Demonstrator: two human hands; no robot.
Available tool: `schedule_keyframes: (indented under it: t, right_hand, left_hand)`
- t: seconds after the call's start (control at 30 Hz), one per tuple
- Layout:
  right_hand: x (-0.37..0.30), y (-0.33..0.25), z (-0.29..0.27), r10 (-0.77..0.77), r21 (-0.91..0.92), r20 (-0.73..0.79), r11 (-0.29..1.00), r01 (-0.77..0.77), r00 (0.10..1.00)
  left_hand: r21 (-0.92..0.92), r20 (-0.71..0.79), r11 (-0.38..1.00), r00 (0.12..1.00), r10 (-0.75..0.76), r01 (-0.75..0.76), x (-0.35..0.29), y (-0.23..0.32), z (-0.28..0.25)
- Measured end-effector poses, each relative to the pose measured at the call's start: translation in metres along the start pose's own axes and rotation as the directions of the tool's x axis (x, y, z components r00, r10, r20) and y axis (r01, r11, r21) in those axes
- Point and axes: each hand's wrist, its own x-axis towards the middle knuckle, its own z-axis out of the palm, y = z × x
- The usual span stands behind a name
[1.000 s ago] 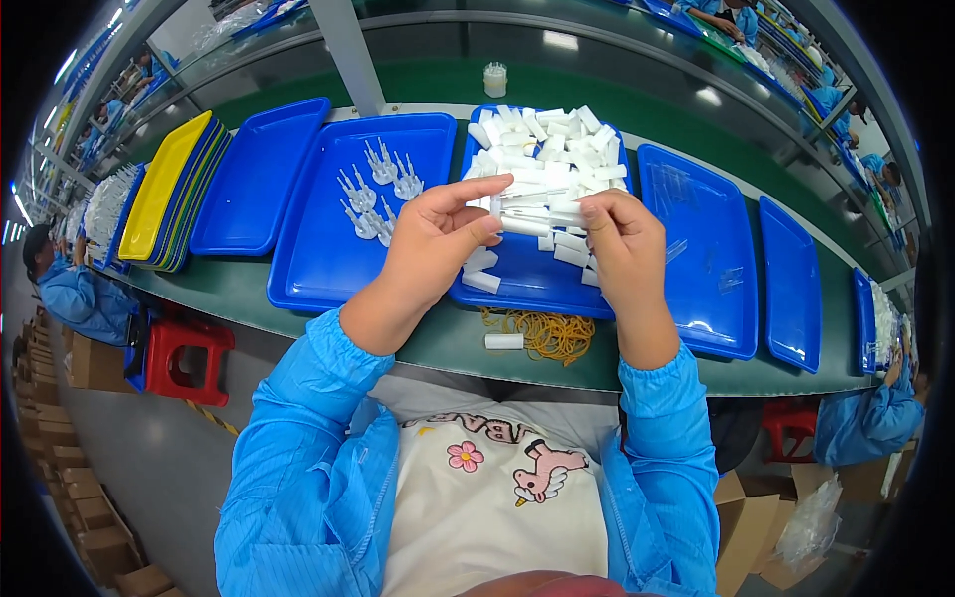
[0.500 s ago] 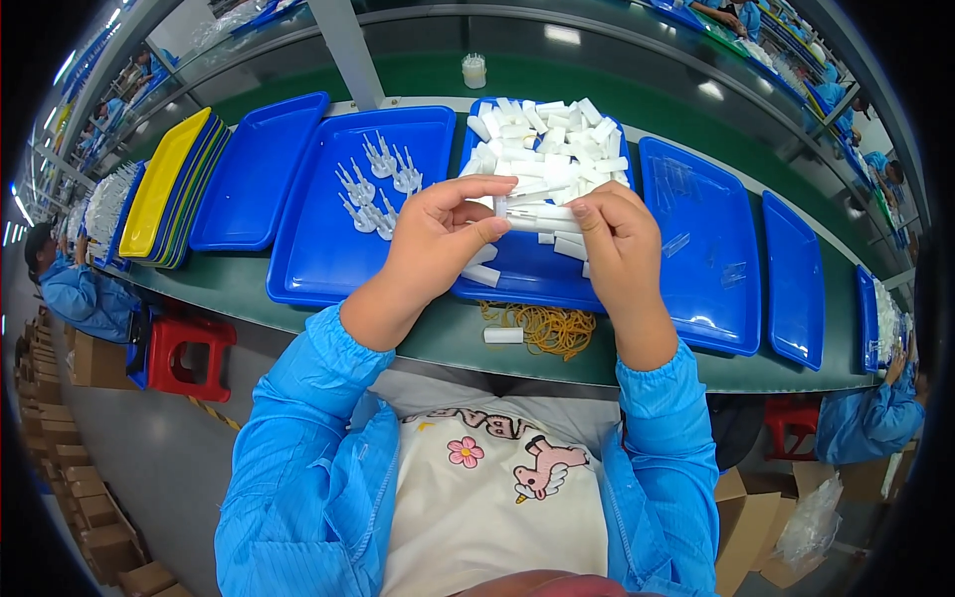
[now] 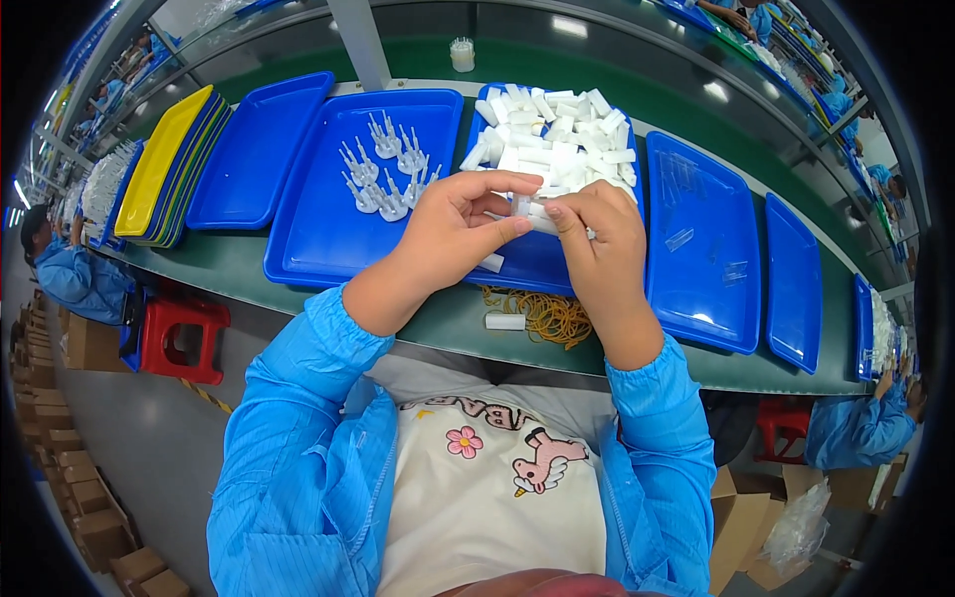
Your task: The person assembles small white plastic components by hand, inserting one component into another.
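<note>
Two hands meet over the blue tray (image 3: 517,269): the left hand (image 3: 453,234) and right hand (image 3: 597,234) pinch one small white plastic piece (image 3: 525,207) between thumb and fingers, seemingly mid-assembly; aligning it would call for care. Behind lies the white parts pile (image 3: 557,129); left of that tray, finished pronged pieces (image 3: 388,174); nearer, rubber bands (image 3: 547,316) on the green table (image 3: 448,323).

Both hands' fingers (image 3: 517,225) pinch a white plastic piece (image 3: 530,211) above a blue tray (image 3: 537,264).
</note>
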Motion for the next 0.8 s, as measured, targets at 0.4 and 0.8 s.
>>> schedule_keyframes:
  t: [0.4,0.8]
  right_hand:
    - [0.005,-0.013,-0.003,-0.411,0.318,0.359,0.898,0.304,0.838]
    - [-0.009,-0.027,0.008,-0.365,0.230,0.764,0.924,0.304,0.532]
  left_hand:
    - [-0.344,-0.319,0.938,0.944,-0.082,-0.035,0.000,0.002,-0.016]
    - [-0.401,-0.305,0.913,0.951,-0.057,-0.074,0.003,-0.006,-0.013]
